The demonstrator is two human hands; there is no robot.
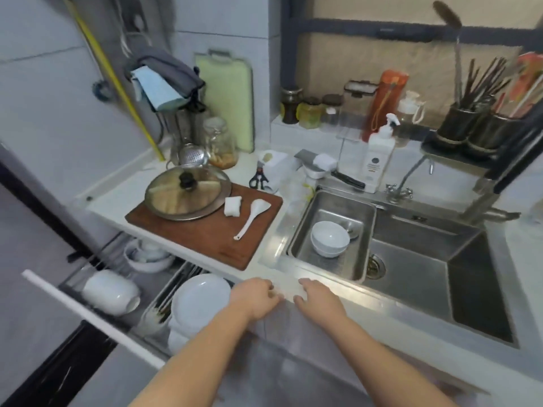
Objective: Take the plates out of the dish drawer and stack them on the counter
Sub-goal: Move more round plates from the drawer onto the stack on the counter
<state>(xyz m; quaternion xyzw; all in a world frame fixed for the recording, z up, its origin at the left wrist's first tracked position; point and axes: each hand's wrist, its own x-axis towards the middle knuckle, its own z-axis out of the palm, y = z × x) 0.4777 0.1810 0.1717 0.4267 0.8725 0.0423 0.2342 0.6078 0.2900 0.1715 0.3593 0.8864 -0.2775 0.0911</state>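
The dish drawer [88, 315] stands pulled out under the counter at lower left. White plates [199, 301] stand on edge in its rack, with white bowls [110, 292] further left. My left hand [255, 298] rests on the white counter's front edge [289, 284], just right of the plates, fingers loosely curled and holding nothing. My right hand [317, 298] lies beside it on the same edge, fingers relaxed, also holding nothing.
A wooden cutting board [211, 233] on the counter carries a glass pot lid [188, 192], a white spoon [252, 215] and a sponge. A steel sink [411, 259] to the right holds stacked white bowls [329, 237]. Bottles, jars and utensil holders line the back.
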